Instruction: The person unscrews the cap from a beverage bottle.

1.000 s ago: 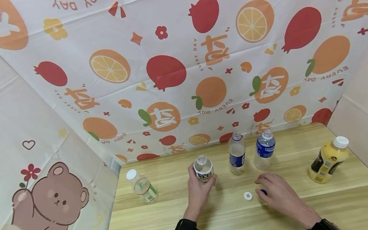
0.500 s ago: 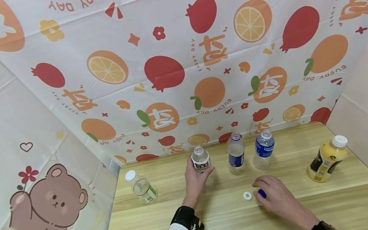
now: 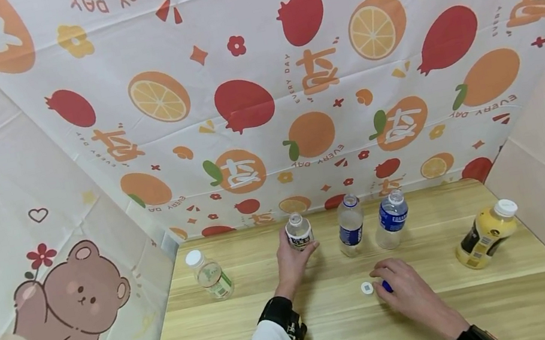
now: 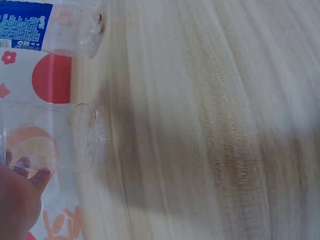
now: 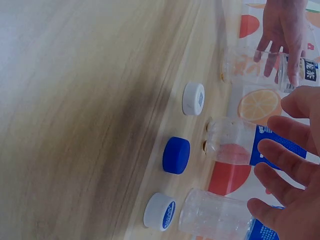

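Note:
My left hand [image 3: 291,264] grips a clear uncapped plastic bottle [image 3: 297,228] with a black-and-white label, which stands upright at the back of the table. In the right wrist view its fingers and thumb lie around the labelled part. My right hand [image 3: 405,287] hovers over the table with its fingers relaxed and apart, holding nothing. Below it lie a blue bottle cap [image 5: 176,155], a white cap [image 5: 193,99] and another white cap [image 5: 160,211] with a blue print, all in a row. In the head view the right hand hides the printed cap.
Two uncapped clear bottles with blue labels, one slim [image 3: 351,228] and one wider [image 3: 392,222], stand right of the held bottle. A white-capped clear bottle [image 3: 211,275] is at the left, a yellow drink bottle [image 3: 485,236] at the right. A fruit-printed cloth [image 3: 271,161] hangs behind the table.
My left hand has shifted the bottle slightly toward the back of the table. My right hand has drawn a little to the left, and more of the blue cap shows.

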`<state>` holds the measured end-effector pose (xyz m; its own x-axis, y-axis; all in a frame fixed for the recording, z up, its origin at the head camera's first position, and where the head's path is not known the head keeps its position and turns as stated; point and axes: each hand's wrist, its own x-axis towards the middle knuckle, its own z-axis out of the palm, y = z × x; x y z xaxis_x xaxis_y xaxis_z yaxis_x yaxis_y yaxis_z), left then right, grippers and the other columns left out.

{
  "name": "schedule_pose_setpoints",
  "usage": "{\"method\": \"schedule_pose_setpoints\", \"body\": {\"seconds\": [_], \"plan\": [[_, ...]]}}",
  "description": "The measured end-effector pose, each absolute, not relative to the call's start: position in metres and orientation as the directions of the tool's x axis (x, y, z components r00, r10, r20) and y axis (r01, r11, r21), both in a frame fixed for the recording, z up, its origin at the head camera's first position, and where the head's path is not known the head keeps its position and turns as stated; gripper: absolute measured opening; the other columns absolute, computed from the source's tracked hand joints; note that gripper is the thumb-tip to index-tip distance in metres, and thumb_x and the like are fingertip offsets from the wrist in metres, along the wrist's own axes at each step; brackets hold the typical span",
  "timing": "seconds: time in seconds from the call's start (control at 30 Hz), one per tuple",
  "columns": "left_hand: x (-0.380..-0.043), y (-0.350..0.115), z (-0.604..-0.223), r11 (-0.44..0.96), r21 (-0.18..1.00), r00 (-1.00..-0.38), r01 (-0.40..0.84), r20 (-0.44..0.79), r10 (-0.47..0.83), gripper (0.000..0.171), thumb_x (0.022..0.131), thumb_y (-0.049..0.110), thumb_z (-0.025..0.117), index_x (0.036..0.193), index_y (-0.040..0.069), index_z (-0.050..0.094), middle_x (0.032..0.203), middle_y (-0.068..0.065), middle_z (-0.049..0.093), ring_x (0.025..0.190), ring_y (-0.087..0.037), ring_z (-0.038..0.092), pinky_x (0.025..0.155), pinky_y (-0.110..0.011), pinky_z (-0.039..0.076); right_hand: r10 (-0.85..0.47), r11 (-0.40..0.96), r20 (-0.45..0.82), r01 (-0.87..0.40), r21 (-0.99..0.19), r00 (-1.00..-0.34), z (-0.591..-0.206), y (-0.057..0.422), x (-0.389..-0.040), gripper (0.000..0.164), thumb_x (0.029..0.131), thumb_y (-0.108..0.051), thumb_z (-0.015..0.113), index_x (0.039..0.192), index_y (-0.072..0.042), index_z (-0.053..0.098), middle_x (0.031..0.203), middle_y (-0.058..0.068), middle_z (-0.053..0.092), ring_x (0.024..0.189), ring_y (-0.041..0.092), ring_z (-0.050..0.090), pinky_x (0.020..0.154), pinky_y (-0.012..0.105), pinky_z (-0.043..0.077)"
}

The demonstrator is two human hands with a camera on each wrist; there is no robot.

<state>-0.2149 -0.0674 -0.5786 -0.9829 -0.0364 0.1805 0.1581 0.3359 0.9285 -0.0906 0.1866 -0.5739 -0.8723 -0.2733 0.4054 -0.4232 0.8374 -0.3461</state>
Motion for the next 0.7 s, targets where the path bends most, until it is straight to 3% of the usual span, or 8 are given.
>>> {"method": "schedule_pose_setpoints", "body": {"seconds": [0.23, 0.43, 0.57, 0.7], "plan": [[-0.214, -0.066, -0.579, 0.340, 0.932, -0.987, 0.129, 0.155, -0.051, 0.089, 0.076, 0.016, 0.092, 0.147, 0.002, 0.040, 0.136, -0.024, 0.060, 0.126, -0.041, 0.058, 0.109, -0.056, 0.046, -0.277, 0.828, 0.402, -0.429, -0.360, -0.873, -0.574, 0.184, -0.089, 0.019, 0.084, -0.012, 0.084, 0.101, -0.009, 0.077, 0.108, 0.005, 0.069, 0.104, 0.024, 0.065, 0.087, 0.045, 0.058], [-0.206, -0.069, -0.581, 0.258, 0.963, -0.995, 0.080, 0.093, -0.041, 0.107, 0.079, 0.019, 0.091, 0.160, 0.001, 0.024, 0.158, -0.026, 0.039, 0.146, -0.042, 0.037, 0.120, -0.061, 0.028, -0.295, 0.819, 0.420, -0.454, -0.352, -0.858, -0.574, 0.185, -0.091, 0.021, 0.085, -0.013, 0.084, 0.104, -0.009, 0.076, 0.110, 0.006, 0.070, 0.105, 0.025, 0.066, 0.087, 0.046, 0.058], [-0.195, -0.075, -0.578, 0.262, 0.961, -0.991, 0.092, 0.113, -0.066, 0.108, 0.082, 0.031, 0.090, 0.161, 0.000, 0.024, 0.163, -0.026, 0.031, 0.150, -0.044, 0.031, 0.120, -0.062, 0.028, -0.299, 0.808, 0.421, -0.462, -0.366, -0.856, -0.572, 0.187, -0.093, 0.035, 0.086, -0.014, 0.083, 0.119, -0.006, 0.072, 0.124, 0.015, 0.068, 0.113, 0.032, 0.066, 0.092, 0.051, 0.057], [-0.182, -0.087, -0.573, 0.301, 0.945, -0.983, 0.128, 0.161, -0.086, 0.101, 0.083, 0.039, 0.087, 0.159, 0.002, 0.031, 0.162, -0.022, 0.036, 0.148, -0.041, 0.035, 0.119, -0.059, 0.032, -0.305, 0.795, 0.428, -0.475, -0.378, -0.851, -0.570, 0.189, -0.096, 0.049, 0.089, -0.016, 0.081, 0.134, -0.006, 0.065, 0.140, 0.022, 0.060, 0.121, 0.039, 0.063, 0.095, 0.056, 0.055]]}}
